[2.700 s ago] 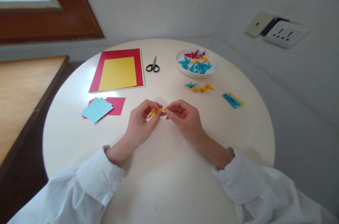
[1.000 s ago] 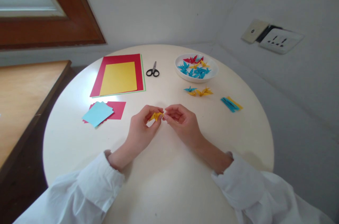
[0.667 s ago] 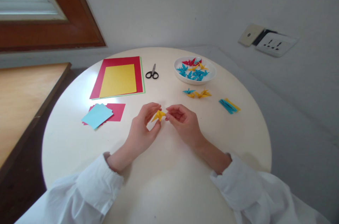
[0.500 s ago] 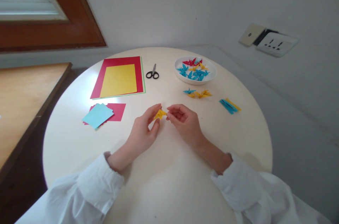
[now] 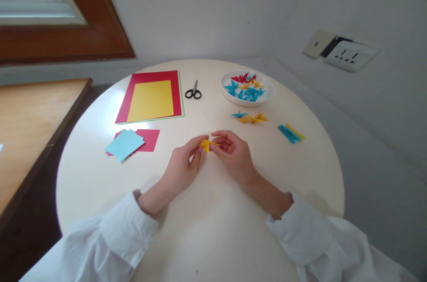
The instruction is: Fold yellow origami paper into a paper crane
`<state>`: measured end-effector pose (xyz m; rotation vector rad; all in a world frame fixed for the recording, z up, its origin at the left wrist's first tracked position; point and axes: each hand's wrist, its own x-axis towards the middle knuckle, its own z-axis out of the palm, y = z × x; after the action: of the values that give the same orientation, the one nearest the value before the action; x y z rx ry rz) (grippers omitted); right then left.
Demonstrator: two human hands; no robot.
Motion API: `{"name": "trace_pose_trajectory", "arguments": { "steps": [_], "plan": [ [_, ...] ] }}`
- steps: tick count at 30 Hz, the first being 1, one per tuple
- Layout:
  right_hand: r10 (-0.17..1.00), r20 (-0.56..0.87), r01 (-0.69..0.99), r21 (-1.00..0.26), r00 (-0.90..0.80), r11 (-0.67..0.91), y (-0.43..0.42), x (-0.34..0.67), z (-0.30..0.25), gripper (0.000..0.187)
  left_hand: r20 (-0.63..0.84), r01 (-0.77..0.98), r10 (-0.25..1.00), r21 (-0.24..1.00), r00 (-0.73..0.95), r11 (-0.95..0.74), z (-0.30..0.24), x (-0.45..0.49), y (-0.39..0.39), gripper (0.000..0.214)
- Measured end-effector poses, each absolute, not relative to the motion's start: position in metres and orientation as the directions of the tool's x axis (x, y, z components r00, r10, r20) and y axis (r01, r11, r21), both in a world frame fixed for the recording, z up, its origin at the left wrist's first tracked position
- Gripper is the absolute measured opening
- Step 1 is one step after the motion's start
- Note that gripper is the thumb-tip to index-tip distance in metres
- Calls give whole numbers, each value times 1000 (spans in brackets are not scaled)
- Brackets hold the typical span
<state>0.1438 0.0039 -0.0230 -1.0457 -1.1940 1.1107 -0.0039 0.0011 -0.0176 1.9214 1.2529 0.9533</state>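
A small yellow paper crane [image 5: 206,145] is held between my two hands over the middle of the round white table [image 5: 213,228]. My left hand [image 5: 185,159] pinches its left side between thumb and fingers. On the other side, the thumb and curled fingers of my right hand [image 5: 235,157] grip its narrow pointed end. Beyond my right hand, a blue crane [image 5: 239,114] and yellow cranes [image 5: 257,118] rest on the tabletop. Several red, blue and yellow cranes lie in a white round dish [image 5: 247,103] farther back.
Black-handled scissors [image 5: 193,91] lie near the back, beside stacked yellow paper [image 5: 151,102] and red paper [image 5: 125,104]. Light blue squares [image 5: 125,145] overlap pink paper [image 5: 151,139] at left. Blue strips [image 5: 288,134] and yellow strips [image 5: 295,131] lie right. A wall socket [image 5: 348,55] is at right.
The yellow crane has turned a little in my fingers, and more of its folded body shows. My left hand has shifted slightly right, closer to my right hand.
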Motion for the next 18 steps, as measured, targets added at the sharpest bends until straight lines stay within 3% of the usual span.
{"name": "trace_pose_trajectory", "arguments": {
  "steps": [18],
  "plan": [
    [991,133,-75,-988,22,134,4,144,-21,20,256,423,914,824,315,-376,-16,-3,1,31]
  ]
}}
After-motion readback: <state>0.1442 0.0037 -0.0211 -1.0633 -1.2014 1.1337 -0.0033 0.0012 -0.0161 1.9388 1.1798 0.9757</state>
